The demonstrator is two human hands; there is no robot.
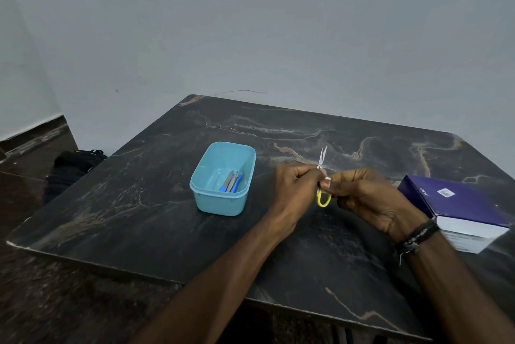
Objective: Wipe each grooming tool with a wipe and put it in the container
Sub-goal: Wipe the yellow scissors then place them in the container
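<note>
Small scissors (322, 159) with yellow handles stand upright between my two hands, steel blades pointing away from me. My left hand (295, 187) grips them around the middle. My right hand (367, 198) pinches a small white wipe (327, 178) against the scissors just above the yellow loops. The light blue container (207, 201) sits on the table to the left of my hands. Inside it lie a few tools with blue handles and metal tips (231, 182).
A dark marble-patterned table (139, 204) carries everything. A purple and white box (462, 212) lies at the right edge, close to my right wrist. A black bag (72, 168) sits on the floor beyond the table's left corner. A grey wall stands behind.
</note>
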